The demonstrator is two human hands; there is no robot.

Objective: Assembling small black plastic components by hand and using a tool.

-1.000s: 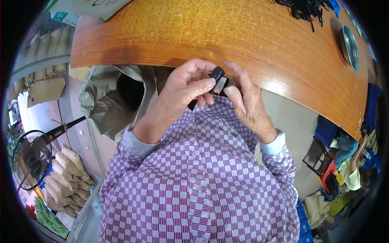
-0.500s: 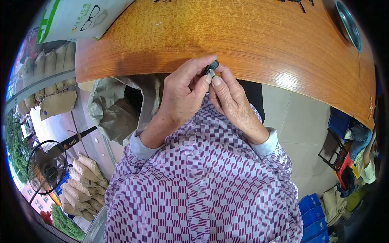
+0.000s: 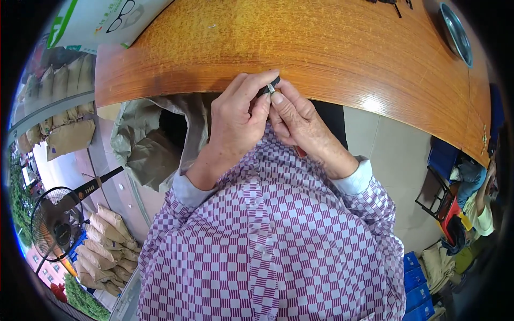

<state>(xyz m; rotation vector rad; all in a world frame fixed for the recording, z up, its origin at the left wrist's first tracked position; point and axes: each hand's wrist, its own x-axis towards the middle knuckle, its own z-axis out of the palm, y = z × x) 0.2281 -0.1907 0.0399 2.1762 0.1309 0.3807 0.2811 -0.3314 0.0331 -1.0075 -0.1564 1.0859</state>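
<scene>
Close to the table's near edge, my two hands meet in front of my chest. My left hand [image 3: 239, 109] pinches a small black piece [image 3: 276, 81] between thumb and fingers; most of it is covered. My right hand [image 3: 303, 119] is closed around a slim tool, whose silver blade-like tip [image 3: 271, 88] touches the black piece beside my right thumb. A red end, apparently its handle [image 3: 300, 152], sticks out under the right palm. The exact kind of tool is hidden by my fingers.
A wooden table [image 3: 300, 37] curves across the front. On it are a metal bowl [image 3: 456, 35] at far right and a white-green bag [image 3: 107, 24] at far left. Below the edge hangs an open sack [image 3: 144, 144]. A fan [image 3: 59, 224] stands left; another person [image 3: 479, 211] sits right.
The black piece has turned in my fingers and now lies more slanted. The red end has come into sight under my right palm. The whole view has shifted slightly.
</scene>
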